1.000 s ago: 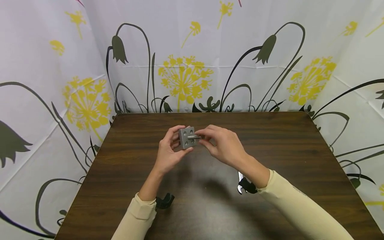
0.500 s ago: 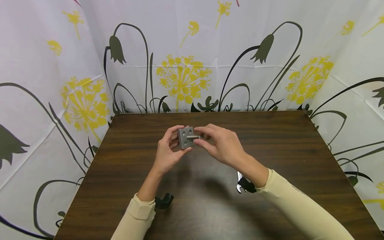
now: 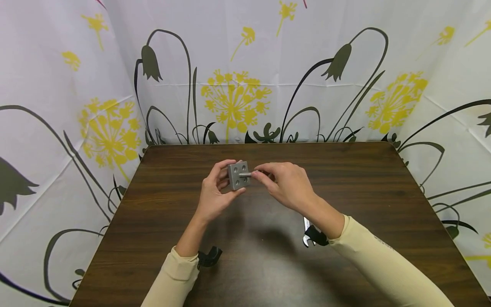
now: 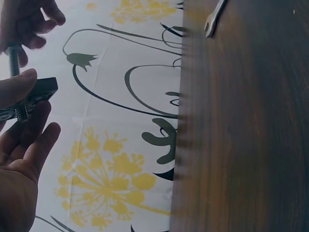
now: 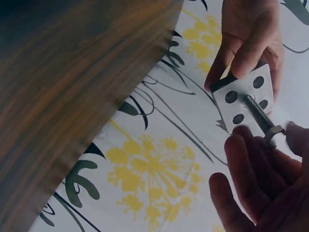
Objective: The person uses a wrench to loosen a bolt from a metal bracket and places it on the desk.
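A square grey metal plate (image 3: 238, 175) with several round holes is held up above the table by my left hand (image 3: 216, 194), thumb on one edge and fingers behind. Through its middle runs a threaded bolt (image 5: 259, 113); in the left wrist view a short threaded end also pokes out on the plate's other side. Near the bolt's free end sits a hex nut (image 5: 274, 132). My right hand (image 3: 287, 183) pinches there, thumb at the nut and fingertips beneath it. In the head view these fingers hide the nut.
An open-ended wrench (image 3: 307, 234) lies on the dark wooden table (image 3: 172, 204), partly covered by the right wrist's black camera mount (image 3: 316, 236). Another mount (image 3: 209, 257) sits at the left wrist. A flower-printed curtain (image 3: 238, 55) hangs behind and beside the table.
My right thumb and fingers parted around the bolt, then came together at its free end, slightly farther right. My left hand and the plate stay almost still.
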A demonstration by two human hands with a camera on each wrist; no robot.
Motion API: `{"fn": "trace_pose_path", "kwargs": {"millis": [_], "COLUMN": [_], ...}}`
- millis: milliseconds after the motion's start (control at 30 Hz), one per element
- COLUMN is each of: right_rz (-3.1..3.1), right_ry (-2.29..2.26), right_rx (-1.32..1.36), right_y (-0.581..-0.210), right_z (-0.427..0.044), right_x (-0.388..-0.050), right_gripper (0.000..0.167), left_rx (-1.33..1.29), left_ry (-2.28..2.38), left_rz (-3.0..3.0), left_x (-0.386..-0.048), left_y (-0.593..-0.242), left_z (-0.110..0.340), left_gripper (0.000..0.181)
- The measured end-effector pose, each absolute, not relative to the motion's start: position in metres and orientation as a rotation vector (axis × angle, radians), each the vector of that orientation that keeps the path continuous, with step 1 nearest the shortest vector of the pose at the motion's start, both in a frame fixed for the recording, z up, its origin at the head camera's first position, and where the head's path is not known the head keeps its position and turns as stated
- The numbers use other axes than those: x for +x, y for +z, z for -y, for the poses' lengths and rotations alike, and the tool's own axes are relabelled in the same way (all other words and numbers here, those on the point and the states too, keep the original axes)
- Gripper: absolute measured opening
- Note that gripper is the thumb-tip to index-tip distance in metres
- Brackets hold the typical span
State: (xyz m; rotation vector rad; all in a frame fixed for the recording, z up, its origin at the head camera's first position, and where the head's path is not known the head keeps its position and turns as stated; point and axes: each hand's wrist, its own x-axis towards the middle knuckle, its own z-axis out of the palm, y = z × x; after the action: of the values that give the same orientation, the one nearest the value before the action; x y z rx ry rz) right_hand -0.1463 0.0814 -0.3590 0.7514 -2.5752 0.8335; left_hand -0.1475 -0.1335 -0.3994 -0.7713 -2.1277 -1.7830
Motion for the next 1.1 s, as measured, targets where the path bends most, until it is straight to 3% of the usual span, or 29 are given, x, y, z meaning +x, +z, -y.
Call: {"fn": "trace_pose_path", "kwargs": {"millis": [100, 233, 400, 500, 600, 867, 967, 1100], "right_rz": [2.567, 2.544, 2.66, 2.647, 2.614, 2.669, 2.615, 2.66], "right_ry": [0.836, 0.845, 0.819, 0.809, 0.82, 0.823, 0.828, 0.832], "right_rx": [0.804, 0.838, 0.684, 0.747, 0.792, 0.754, 0.807, 0.723], "right_y": [-0.3588, -0.3594, -0.3592, -0.3601, -0.3602, -0.3594, -0.3602, -0.3597], "right_z": [-0.0816, -0.0815, -0.0799, -0.0804, -0.0806, -0.0794, -0.0797, -0.0789], "right_x": [-0.1467, -0.1463, -0.1458, -0.1459, -0.1455, -0.1448, -0.1449, -0.1443], "right_gripper": [0.017, 0.029, 0.027, 0.02, 0.032, 0.021, 0.033, 0.03], "left_rx": [-0.776, -0.756, -0.747, -0.751, -0.745, -0.751, -0.751, -0.752], "left_ry": [-1.785, -1.782, -1.782, -1.785, -1.783, -1.786, -1.78, -1.784], "left_rz": [2.128, 2.128, 2.14, 2.143, 2.138, 2.135, 2.131, 2.127], "left_x": [-0.1473, -0.1474, -0.148, -0.148, -0.1477, -0.1473, -0.1474, -0.1473], "left_y": [-0.3991, -0.4002, -0.401, -0.4009, -0.4009, -0.4022, -0.4026, -0.4022], "left_z": [0.1331, 0.1338, 0.1339, 0.1341, 0.1348, 0.1356, 0.1362, 0.1358], "left_gripper": [0.069, 0.069, 0.07, 0.069, 0.069, 0.069, 0.069, 0.069]}}
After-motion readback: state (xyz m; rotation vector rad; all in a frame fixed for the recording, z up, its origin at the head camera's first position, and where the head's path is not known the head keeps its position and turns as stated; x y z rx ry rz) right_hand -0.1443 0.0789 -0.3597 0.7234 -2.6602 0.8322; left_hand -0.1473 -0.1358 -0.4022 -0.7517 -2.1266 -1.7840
